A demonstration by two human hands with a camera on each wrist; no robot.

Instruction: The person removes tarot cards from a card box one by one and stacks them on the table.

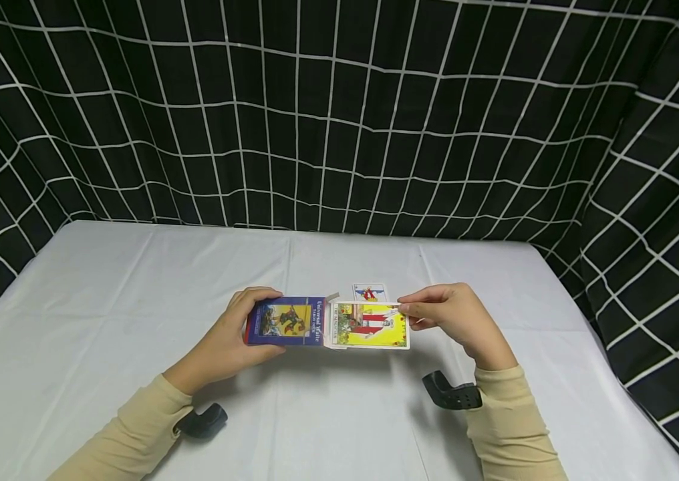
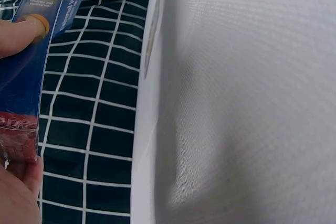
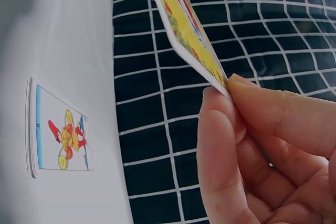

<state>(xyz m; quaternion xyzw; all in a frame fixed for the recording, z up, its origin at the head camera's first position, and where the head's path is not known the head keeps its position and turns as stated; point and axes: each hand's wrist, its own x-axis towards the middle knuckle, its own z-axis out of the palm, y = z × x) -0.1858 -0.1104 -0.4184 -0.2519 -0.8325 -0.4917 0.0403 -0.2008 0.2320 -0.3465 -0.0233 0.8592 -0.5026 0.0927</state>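
Note:
A blue tarot box with its end flap open is held in my left hand, thumb along the near edge and fingers along the far edge. In the left wrist view, fingertips press the side of the blue box, near its clear-wrapped red end. Yellow tarot cards, the Magician on top, stick out of the box's right end. My right hand pinches their outer corner between thumb and fingers. In the right wrist view, the pinched cards show a white edge; the inner part is hidden in the box.
A small stack of cards lies face up on the white-covered table, just beyond the held cards. Black wrist mounts hang by both sleeves. A black curtain with a white grid stands behind the table and at its sides.

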